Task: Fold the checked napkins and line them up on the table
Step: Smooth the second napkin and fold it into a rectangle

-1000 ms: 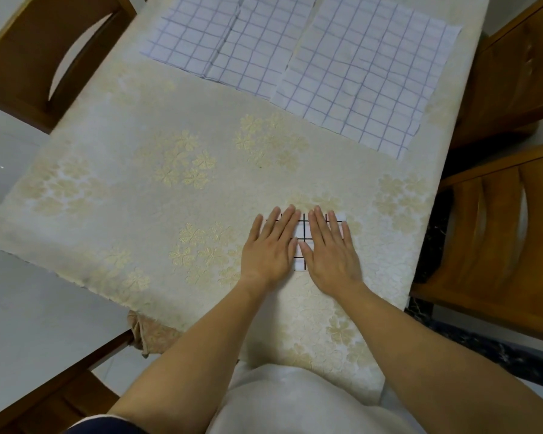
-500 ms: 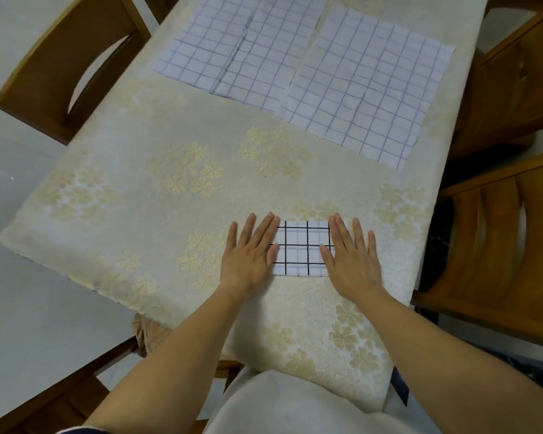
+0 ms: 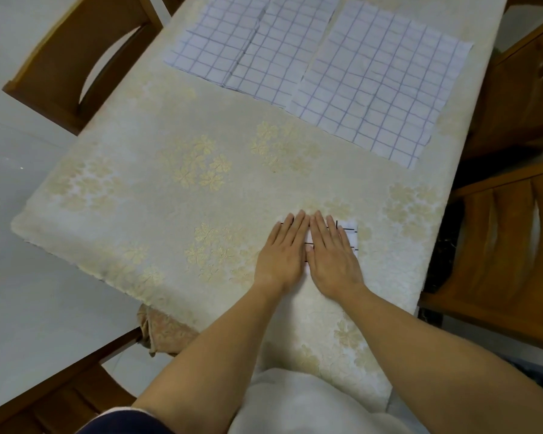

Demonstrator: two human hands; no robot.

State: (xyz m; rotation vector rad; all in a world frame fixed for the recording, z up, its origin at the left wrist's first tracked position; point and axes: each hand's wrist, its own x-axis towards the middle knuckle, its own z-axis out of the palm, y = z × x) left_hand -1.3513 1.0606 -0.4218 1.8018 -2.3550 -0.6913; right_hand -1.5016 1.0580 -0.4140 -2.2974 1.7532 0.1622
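The left hand (image 3: 281, 252) and right hand (image 3: 333, 255) press flat, fingers straight, side by side on the folded napkin (image 3: 348, 228) near the surface's (image 3: 170, 198) front edge. Its long axis runs left-right. The unfolded napkins (image 3: 380, 86) lie well ahead, the closest nearer the right hand.

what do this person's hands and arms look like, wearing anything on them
Both forearms are bare up to the elbow. The left hand and right hand have no gloves, and no ring, watch or bracelet shows. At the bottom edge, a dark navy sleeve with a thin pale trim seems to cover the left upper arm.
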